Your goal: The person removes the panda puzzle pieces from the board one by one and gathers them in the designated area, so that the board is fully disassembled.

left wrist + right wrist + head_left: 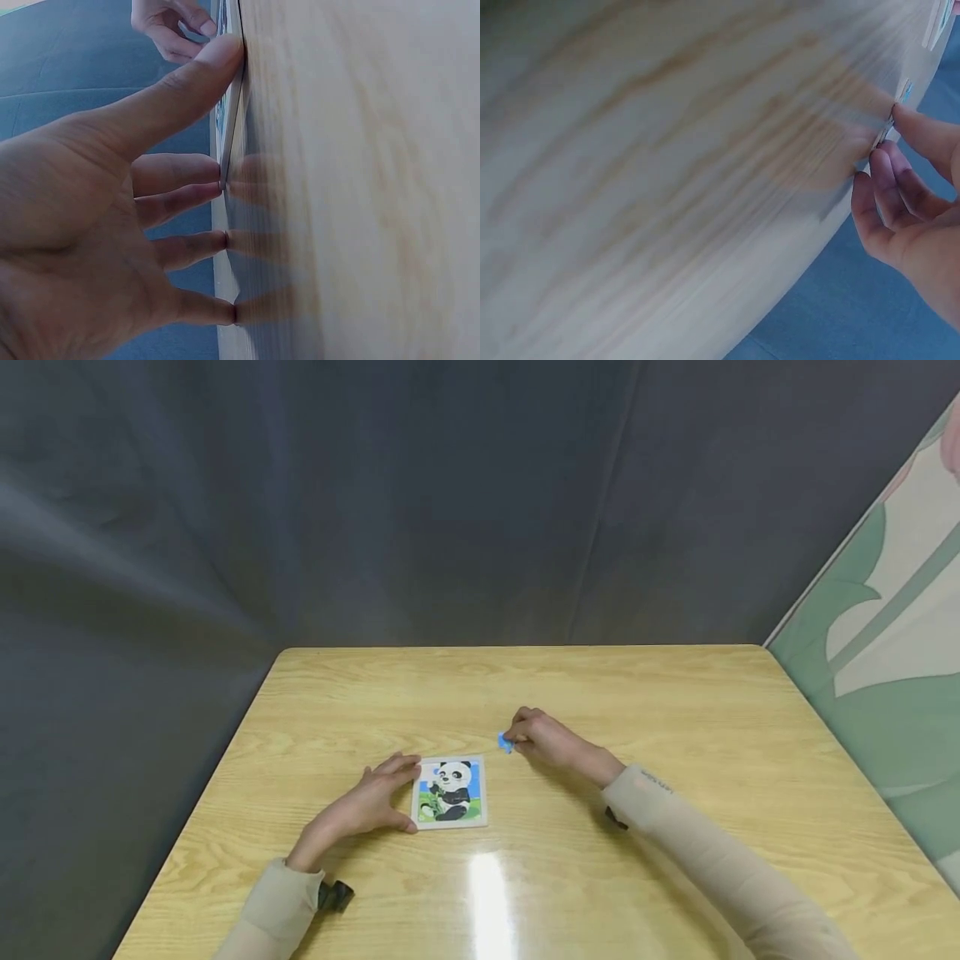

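Note:
A square panda jigsaw puzzle [450, 792] in a pale frame lies flat on the table, left of centre in the head view. My left hand [378, 795] spans its left side, thumb at the near corner and index finger at the far one. Seen from the left wrist, the thumb [187, 84] lies along the frame's edge while the other fingertips rest low at the tabletop. Just beyond the puzzle's far right corner, my right hand [551, 739] pinches a small blue puzzle piece [503, 742] between thumb and fingers, close over the wood. Its fingers partly cover the piece.
The glossy wooden table [637, 685] reflects a bright light near its front. A dark curtain [465, 502] hangs behind and to the left. Along the right side runs a green and white patterned cloth [885, 635]. Each wrist wears a dark strap-like device [335, 896].

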A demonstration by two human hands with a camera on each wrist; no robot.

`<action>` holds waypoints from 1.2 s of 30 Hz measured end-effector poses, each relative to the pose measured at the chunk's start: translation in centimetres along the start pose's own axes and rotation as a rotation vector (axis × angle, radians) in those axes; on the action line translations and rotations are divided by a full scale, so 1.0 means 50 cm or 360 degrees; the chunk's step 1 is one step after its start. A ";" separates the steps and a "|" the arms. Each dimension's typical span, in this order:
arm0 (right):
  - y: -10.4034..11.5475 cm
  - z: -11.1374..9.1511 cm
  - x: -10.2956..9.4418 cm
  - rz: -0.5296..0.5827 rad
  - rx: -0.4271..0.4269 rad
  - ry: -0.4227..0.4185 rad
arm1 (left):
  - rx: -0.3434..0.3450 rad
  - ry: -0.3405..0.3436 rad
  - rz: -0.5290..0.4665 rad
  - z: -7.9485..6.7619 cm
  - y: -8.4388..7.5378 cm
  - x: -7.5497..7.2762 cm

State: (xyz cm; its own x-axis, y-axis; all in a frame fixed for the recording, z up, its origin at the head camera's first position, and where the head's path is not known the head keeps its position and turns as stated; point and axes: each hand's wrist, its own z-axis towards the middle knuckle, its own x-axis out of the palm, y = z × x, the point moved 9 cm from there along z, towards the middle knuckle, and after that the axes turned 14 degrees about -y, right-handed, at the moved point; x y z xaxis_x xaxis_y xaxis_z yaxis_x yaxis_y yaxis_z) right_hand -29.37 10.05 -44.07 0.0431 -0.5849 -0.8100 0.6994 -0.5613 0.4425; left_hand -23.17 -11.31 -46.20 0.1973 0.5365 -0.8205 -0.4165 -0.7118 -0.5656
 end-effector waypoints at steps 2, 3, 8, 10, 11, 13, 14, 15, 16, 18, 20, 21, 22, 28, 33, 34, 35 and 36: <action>0.002 0.005 0.003 0.0008 -0.0006 0.0001 | -0.0007 0.0004 -0.0005 -0.002 0.001 0.000; 0.004 0.007 0.001 0.0010 -0.0009 -0.0010 | -0.0003 0.0001 -0.0010 -0.003 0.001 0.000; 0.033 0.020 -0.020 0.0021 0.0041 -0.0127 | 0.0007 -0.0003 -0.0004 -0.002 0.000 0.001; 0.059 0.025 -0.023 -0.0018 0.0034 -0.0159 | -0.0001 -0.0002 0.0009 -0.001 0.002 0.003; 0.075 0.027 -0.021 -0.0040 0.0015 -0.0168 | -0.0004 -0.0002 0.0012 -0.001 0.002 0.003; 0.109 0.031 -0.011 -0.0086 -0.0015 -0.0158 | -0.0002 -0.0008 0.0014 -0.001 0.002 0.003; 0.124 0.033 -0.003 -0.0105 -0.0026 -0.0143 | -0.0002 -0.0010 0.0015 0.000 0.003 0.003; 0.137 0.034 0.006 -0.0123 -0.0037 -0.0128 | -0.0006 -0.0009 0.0011 0.000 0.003 0.003; 0.147 0.035 0.016 -0.0125 -0.0025 -0.0104 | -0.0004 -0.0009 0.0011 0.000 0.003 0.003; 0.159 0.037 0.038 -0.0109 0.0015 -0.0056 | 0.0001 -0.0013 0.0001 0.000 0.004 0.003; 0.163 0.039 0.056 -0.0080 0.0066 -0.0017 | 0.0005 -0.0013 0.0000 -0.001 0.005 0.003; 0.163 0.041 0.065 -0.0076 0.0090 -0.0001 | 0.0006 -0.0010 0.0002 -0.001 0.005 0.003; 0.162 0.042 0.072 -0.0069 0.0115 0.0015 | 0.0008 -0.0010 0.0002 -0.002 0.006 0.004; 0.156 0.047 0.093 -0.0110 0.0166 0.0042 | 0.0012 -0.0002 0.0009 -0.003 0.005 0.005; 0.158 0.048 0.098 -0.0158 0.0147 0.0018 | 0.0021 -0.0011 0.0028 -0.001 0.003 0.002; 0.159 0.048 0.099 -0.0168 0.0145 0.0014 | 0.0017 -0.0009 0.0032 -0.001 0.003 0.002; 0.160 0.048 0.100 -0.0179 0.0146 0.0013 | 0.0018 -0.0011 0.0037 -0.001 0.003 0.002; 0.161 0.048 0.101 -0.0194 0.0148 0.0015 | 0.0021 -0.0012 0.0042 -0.001 0.003 0.001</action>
State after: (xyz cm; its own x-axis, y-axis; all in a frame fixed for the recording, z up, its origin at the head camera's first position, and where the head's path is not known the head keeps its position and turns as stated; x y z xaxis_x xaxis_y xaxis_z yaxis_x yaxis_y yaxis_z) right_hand -25.23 1.19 -43.66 -0.0310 -0.5041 -0.8631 0.6307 -0.6798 0.3744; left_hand -23.16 -11.42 -46.36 0.1791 0.5210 -0.8345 -0.4332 -0.7198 -0.5424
